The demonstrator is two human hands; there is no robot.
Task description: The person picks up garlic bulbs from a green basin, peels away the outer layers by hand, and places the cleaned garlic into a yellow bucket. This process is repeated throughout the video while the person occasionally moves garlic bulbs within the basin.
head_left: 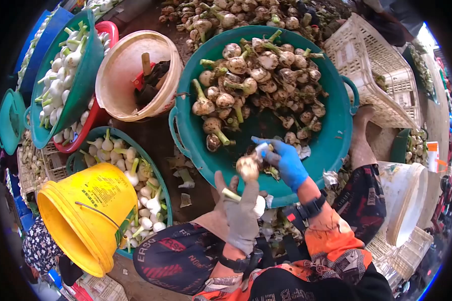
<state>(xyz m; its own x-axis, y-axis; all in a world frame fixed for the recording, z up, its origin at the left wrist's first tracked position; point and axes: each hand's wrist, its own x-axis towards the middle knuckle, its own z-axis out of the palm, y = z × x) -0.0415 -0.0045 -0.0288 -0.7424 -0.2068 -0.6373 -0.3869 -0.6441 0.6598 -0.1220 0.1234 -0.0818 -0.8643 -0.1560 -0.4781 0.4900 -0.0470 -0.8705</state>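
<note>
My left hand (240,218), in a grey glove, is closed around a clean white garlic bulb (259,206) with a pale stem. A brownish, dirty bulb (247,167) is also at its fingertips. My right hand (288,163), in a blue and grey glove, touches the dirty bulb's top and pinches a small whitish object (262,148), too small to name. Both hands are over the near rim of a large green tub (336,165), which holds a heap of dirty garlic bulbs (268,75).
A yellow bucket (93,200) lies tilted over a green tub of clean garlic (155,200) at left. Beyond stand a whitish bucket (135,50) and a tilted green basin (85,100). Crates (371,65) and a white bucket (402,195) are at right. A person's patterned sleeve (40,243) shows lower left.
</note>
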